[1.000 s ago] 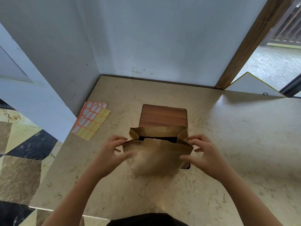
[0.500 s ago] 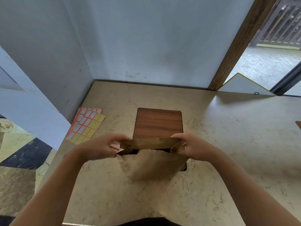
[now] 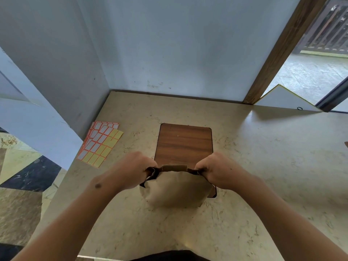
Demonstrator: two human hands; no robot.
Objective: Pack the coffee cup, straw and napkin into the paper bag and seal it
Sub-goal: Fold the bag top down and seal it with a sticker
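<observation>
A brown paper bag (image 3: 175, 189) stands on the near end of a dark wooden board (image 3: 183, 144) on the marble counter. Its top is folded over into a narrow flat strip. My left hand (image 3: 131, 171) pinches the left end of that folded strip. My right hand (image 3: 216, 171) pinches the right end. Both hands are closed tight on the paper. The bag bulges below the fold. The coffee cup, straw and napkin are not visible; the bag's inside is hidden.
Sheets of orange- and yellow-edged sticker labels (image 3: 100, 143) lie on the counter to the left, near the wall. Walls close the counter at the back and left. A wooden door frame (image 3: 278, 51) rises at the back right. The counter's left edge drops to a tiled floor.
The bag's mouth was open a second ago. Both hands pressed the top together and rolled it down into a tighter, lower fold. The camera has tilted slightly.
</observation>
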